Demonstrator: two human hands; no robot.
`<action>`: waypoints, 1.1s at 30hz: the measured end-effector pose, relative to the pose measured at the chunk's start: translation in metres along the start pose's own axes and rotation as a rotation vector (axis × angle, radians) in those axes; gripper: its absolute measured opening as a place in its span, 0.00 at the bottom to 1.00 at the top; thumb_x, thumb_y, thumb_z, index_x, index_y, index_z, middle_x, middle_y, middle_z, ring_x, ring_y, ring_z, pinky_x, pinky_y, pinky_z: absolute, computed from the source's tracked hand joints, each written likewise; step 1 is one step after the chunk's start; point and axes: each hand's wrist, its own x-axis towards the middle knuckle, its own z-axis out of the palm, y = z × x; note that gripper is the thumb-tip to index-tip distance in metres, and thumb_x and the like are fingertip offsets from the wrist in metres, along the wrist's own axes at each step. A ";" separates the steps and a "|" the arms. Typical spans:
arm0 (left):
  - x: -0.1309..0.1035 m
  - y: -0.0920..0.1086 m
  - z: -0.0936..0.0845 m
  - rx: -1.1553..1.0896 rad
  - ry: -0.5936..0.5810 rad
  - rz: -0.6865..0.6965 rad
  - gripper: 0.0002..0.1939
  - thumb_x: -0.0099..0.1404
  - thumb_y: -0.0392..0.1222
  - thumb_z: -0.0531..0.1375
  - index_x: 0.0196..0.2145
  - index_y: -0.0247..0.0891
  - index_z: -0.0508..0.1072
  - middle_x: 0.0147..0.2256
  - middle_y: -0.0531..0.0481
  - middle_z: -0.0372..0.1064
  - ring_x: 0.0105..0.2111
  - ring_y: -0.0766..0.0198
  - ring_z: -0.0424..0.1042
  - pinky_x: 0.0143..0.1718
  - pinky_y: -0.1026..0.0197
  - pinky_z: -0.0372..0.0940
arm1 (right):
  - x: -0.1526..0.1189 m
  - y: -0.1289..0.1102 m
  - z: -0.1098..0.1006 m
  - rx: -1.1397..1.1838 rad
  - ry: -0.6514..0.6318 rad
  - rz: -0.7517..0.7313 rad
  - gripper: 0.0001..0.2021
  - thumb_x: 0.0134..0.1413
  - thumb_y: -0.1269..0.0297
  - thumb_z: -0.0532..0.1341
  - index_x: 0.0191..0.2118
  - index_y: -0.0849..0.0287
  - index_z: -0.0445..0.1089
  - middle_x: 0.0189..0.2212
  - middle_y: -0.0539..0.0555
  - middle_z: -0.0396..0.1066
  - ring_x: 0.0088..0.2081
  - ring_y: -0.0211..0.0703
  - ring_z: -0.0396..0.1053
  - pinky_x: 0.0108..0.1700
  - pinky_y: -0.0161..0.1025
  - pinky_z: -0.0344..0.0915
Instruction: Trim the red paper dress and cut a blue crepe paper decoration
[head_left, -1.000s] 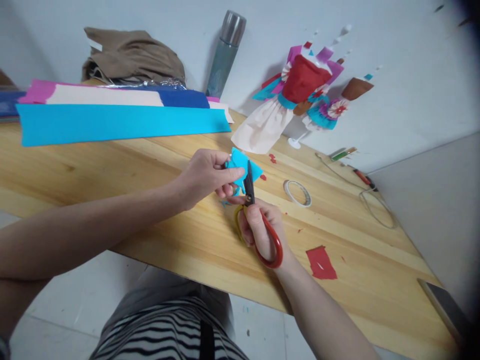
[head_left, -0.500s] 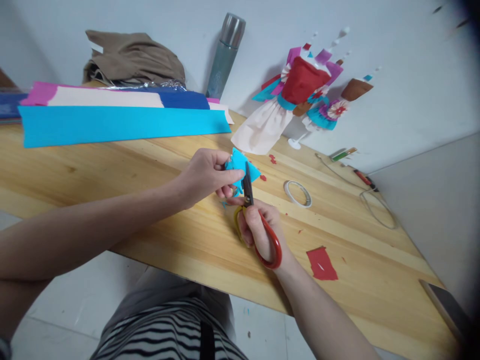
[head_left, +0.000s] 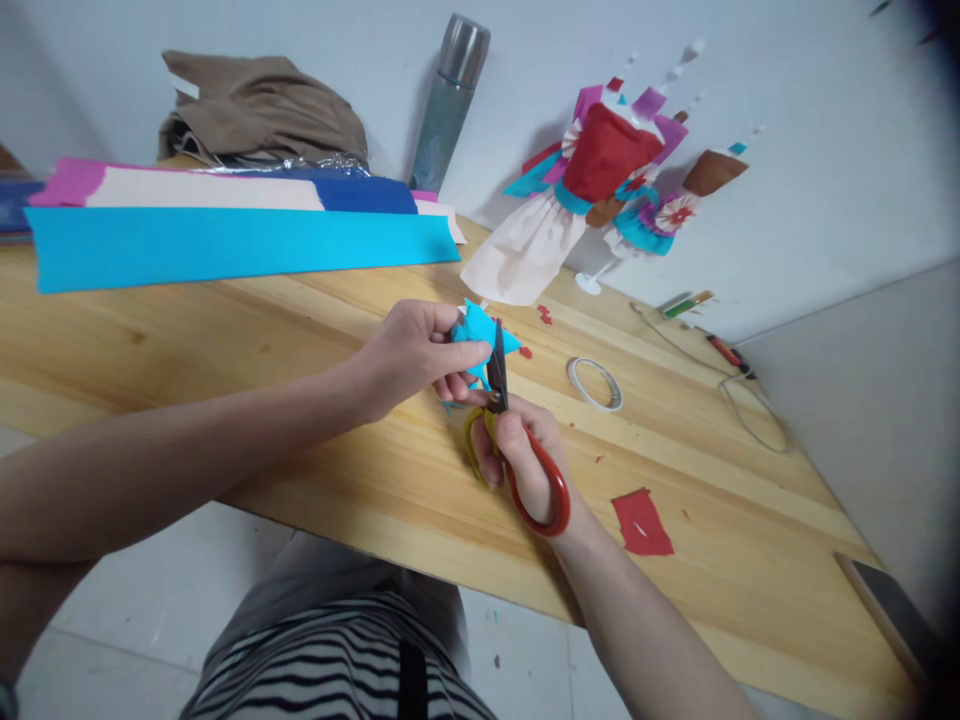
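A small folded piece of light blue paper [head_left: 478,330] is pinched between the thumb and fingers of my left hand [head_left: 420,355], above the wooden table [head_left: 337,480]. My right hand [head_left: 529,450] holds scissors [head_left: 556,500] with one red and one yellow handle loop, fingers through the loops. The dark blades point up and away, lying at the blue paper just right of my left thumb. Small blue scraps lie below my left hand. The lower part of the blue piece is partly hidden by my fingers.
Long blue crepe paper [head_left: 247,245], a brown cloth [head_left: 262,110] and a flask [head_left: 446,110] stand or lie behind. Paper-dressed figures [head_left: 607,155] are at the back. Rightward lie a tape ring [head_left: 595,384], red paper [head_left: 643,522], a cable and a dark flat object [head_left: 881,610].
The scissors' handles have spread slightly and the blades have shifted a little right against the blue paper. My left hand keeps its pinch. The view has shifted slightly.
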 end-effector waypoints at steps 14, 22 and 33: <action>-0.001 -0.008 0.001 -0.155 -0.047 -0.008 0.14 0.66 0.27 0.63 0.23 0.32 0.73 0.17 0.52 0.72 0.18 0.71 0.70 0.22 0.70 0.66 | -0.001 0.003 0.001 0.014 0.015 0.008 0.34 0.61 0.29 0.60 0.44 0.59 0.80 0.13 0.42 0.57 0.13 0.35 0.51 0.17 0.36 0.49; -0.001 -0.010 0.000 -0.169 -0.058 0.008 0.12 0.66 0.28 0.64 0.24 0.32 0.74 0.19 0.51 0.74 0.18 0.71 0.71 0.23 0.69 0.67 | -0.001 0.000 0.000 0.005 0.008 0.009 0.34 0.61 0.28 0.60 0.44 0.59 0.79 0.13 0.42 0.58 0.14 0.34 0.52 0.17 0.36 0.50; -0.001 -0.010 0.001 -0.172 -0.059 -0.003 0.12 0.66 0.29 0.64 0.24 0.32 0.74 0.19 0.52 0.73 0.18 0.71 0.71 0.24 0.69 0.66 | 0.000 -0.001 0.002 0.012 0.023 0.053 0.36 0.57 0.25 0.61 0.41 0.59 0.77 0.12 0.41 0.56 0.13 0.34 0.49 0.16 0.36 0.48</action>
